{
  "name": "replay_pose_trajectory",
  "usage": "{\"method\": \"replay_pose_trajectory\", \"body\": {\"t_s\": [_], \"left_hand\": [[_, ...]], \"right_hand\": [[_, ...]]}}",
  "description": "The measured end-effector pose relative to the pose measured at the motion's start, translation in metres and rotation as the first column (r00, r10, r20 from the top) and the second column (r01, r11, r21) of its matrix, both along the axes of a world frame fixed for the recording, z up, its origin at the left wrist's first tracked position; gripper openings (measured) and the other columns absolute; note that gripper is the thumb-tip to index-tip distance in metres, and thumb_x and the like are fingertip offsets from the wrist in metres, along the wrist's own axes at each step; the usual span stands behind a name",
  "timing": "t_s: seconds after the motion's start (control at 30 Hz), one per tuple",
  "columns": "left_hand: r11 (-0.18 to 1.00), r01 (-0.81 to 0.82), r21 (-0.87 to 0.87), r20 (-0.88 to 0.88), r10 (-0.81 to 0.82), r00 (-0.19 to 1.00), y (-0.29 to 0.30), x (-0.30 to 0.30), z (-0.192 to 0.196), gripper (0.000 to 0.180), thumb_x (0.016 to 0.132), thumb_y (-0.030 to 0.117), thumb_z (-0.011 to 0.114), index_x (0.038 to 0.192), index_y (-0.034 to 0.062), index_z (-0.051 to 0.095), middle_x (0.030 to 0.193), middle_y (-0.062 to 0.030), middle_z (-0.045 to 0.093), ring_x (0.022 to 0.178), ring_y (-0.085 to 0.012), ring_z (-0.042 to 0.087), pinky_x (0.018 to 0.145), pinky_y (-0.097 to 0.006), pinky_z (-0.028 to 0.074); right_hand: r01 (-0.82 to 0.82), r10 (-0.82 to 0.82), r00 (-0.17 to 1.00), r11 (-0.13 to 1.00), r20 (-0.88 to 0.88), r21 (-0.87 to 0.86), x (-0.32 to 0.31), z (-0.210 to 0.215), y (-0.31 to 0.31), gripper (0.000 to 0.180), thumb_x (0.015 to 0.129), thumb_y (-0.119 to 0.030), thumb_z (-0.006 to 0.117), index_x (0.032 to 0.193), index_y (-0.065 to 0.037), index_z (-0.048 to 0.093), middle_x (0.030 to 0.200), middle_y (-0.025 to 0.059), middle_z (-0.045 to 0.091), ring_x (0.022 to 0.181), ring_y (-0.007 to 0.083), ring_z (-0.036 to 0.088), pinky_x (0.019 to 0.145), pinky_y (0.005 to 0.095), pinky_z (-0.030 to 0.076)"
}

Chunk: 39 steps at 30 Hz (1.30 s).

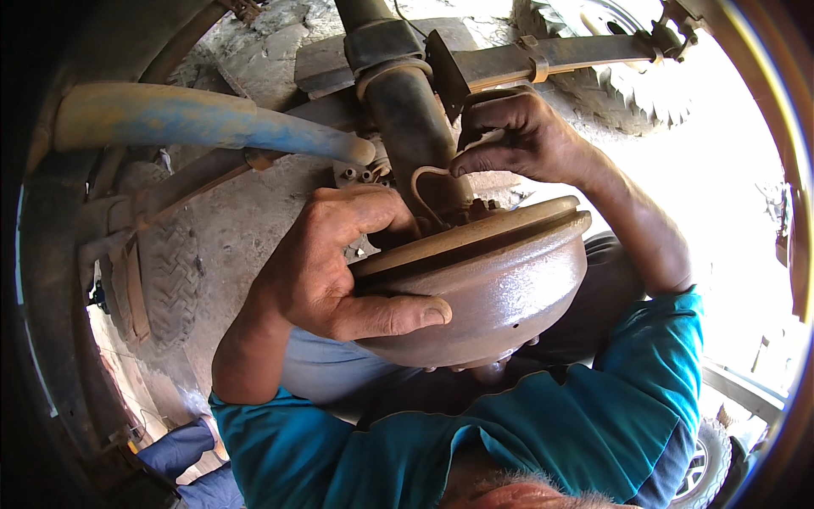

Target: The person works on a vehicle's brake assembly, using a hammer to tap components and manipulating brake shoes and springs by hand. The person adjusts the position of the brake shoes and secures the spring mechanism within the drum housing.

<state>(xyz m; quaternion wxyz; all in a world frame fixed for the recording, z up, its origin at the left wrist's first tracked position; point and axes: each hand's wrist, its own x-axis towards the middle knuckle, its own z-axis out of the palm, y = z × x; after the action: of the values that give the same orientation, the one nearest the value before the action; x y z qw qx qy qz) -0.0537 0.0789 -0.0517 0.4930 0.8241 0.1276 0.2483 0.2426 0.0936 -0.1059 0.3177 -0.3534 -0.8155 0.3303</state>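
Observation:
A rounded, greyish-brown brake drum [509, 297] sits at the end of the axle, in front of my chest. Its flat backing plate [483, 240] faces away from me, with a narrow gap between plate and drum. My left hand [339, 276] grips the drum's left edge, thumb across the outer face and fingers curled over behind the plate, their tips hidden. A thin, bent metal brake line [421, 193] rises from behind the plate. Beside the axle tube [411, 119], my right hand [521, 140] pinches the line's upper end between thumb and curled fingers.
A blue-and-rust shock absorber [220, 123] slants in from the left. The leaf spring [564, 59] crosses behind the axle. Tyres lie far right [627, 93] and left [174, 280]. Another person's blue trouser legs [182, 458] show at lower left. Frame rails curve along both sides.

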Motion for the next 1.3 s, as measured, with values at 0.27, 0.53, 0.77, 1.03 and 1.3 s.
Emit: {"method": "replay_pose_trajectory", "body": {"t_s": [0.27, 0.53, 0.77, 1.03, 1.3], "left_hand": [[1.000, 0.005, -0.007, 0.008, -0.005, 1.000, 0.001, 0.001, -0.002, 0.052, 0.072, 0.031, 0.093, 0.103, -0.0054, 0.073, 0.082, -0.0157, 0.072, 0.075, -0.0245, 0.071, 0.070, -0.035, 0.053], [1.000, 0.010, 0.008, 0.031, -0.011, 0.999, 0.003, 0.001, -0.003, 0.053, 0.073, 0.032, 0.092, 0.103, -0.0065, 0.073, 0.082, -0.0156, 0.073, 0.075, -0.0240, 0.071, 0.070, -0.035, 0.054], [1.000, 0.007, -0.005, 0.028, -0.007, 1.000, 0.003, 0.000, -0.003, 0.052, 0.073, 0.032, 0.092, 0.102, -0.0068, 0.073, 0.081, -0.0164, 0.073, 0.075, -0.0246, 0.071, 0.071, -0.035, 0.055], [1.000, -0.008, -0.010, 0.038, 0.009, 0.999, 0.004, -0.003, -0.004, 0.050, 0.072, 0.034, 0.094, 0.096, -0.0054, 0.073, 0.079, -0.0158, 0.072, 0.072, -0.0249, 0.070, 0.068, -0.034, 0.053], [0.998, -0.029, 0.055, 0.048, 0.026, 0.999, 0.003, -0.003, -0.006, 0.051, 0.071, 0.036, 0.095, 0.091, -0.0045, 0.071, 0.074, -0.0147, 0.069, 0.070, -0.0242, 0.068, 0.065, -0.035, 0.052]], "right_hand": [[-0.036, 0.005, 0.990, 0.974, -0.140, -0.223, -0.009, 0.005, 0.000, 0.026, 0.083, -0.018, 0.091, 0.097, 0.000, 0.077, 0.087, 0.0074, 0.073, 0.082, 0.0128, 0.067, 0.074, 0.0342, 0.051], [-0.064, 0.023, 0.985, 0.969, -0.170, -0.240, -0.013, 0.006, 0.002, 0.023, 0.083, -0.012, 0.090, 0.097, 0.001, 0.078, 0.086, 0.0079, 0.074, 0.079, 0.0121, 0.068, 0.073, 0.0324, 0.051], [-0.032, -0.009, 0.989, 0.960, -0.146, -0.276, -0.015, 0.006, 0.000, 0.024, 0.083, -0.014, 0.089, 0.096, 0.002, 0.077, 0.084, 0.0106, 0.074, 0.079, 0.0145, 0.069, 0.070, 0.0343, 0.052], [-0.003, -0.080, 0.985, 0.876, -0.152, -0.482, -0.011, 0.005, 0.003, 0.020, 0.089, -0.017, 0.087, 0.098, -0.001, 0.079, 0.092, 0.0059, 0.079, 0.081, 0.0081, 0.070, 0.068, 0.0288, 0.054], [0.108, -0.113, 0.991, 0.992, -0.077, -0.059, 0.005, 0.003, 0.003, 0.024, 0.093, -0.009, 0.079, 0.115, 0.000, 0.076, 0.102, 0.0126, 0.079, 0.087, 0.0170, 0.074, 0.083, 0.0324, 0.060]]}}
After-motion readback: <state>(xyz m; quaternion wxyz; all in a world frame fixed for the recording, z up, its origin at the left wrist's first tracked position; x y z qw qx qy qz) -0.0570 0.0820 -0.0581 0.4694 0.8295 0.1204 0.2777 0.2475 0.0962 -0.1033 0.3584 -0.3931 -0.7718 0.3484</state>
